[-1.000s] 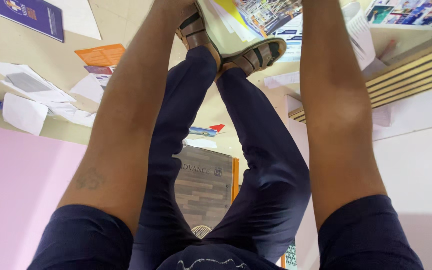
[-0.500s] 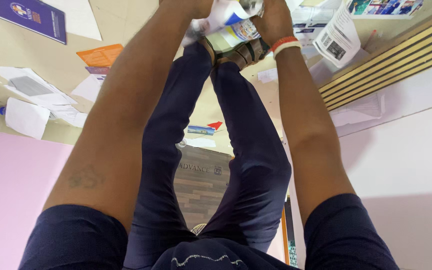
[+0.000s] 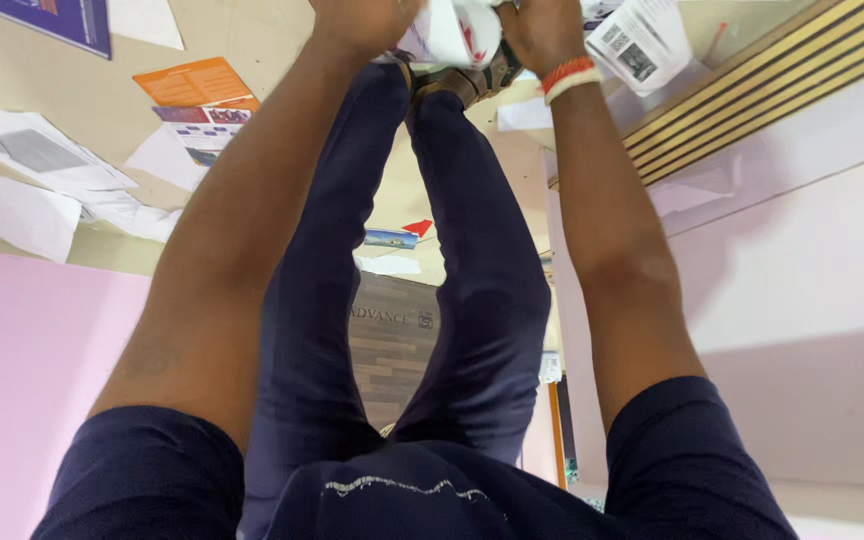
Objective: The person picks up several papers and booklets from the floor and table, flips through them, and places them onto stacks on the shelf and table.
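Crumpled printed paper, gripped in both our hands above our sandals.
Left hand and right hand close on it; we judge firm, even gripping best. Loose leaflets lie left of our hands on the floor.

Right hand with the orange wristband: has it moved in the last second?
Yes. The right hand came inward, leftward in view: earlier its arm passed right of the sandals; now it grips the crumpled paper directly above them.
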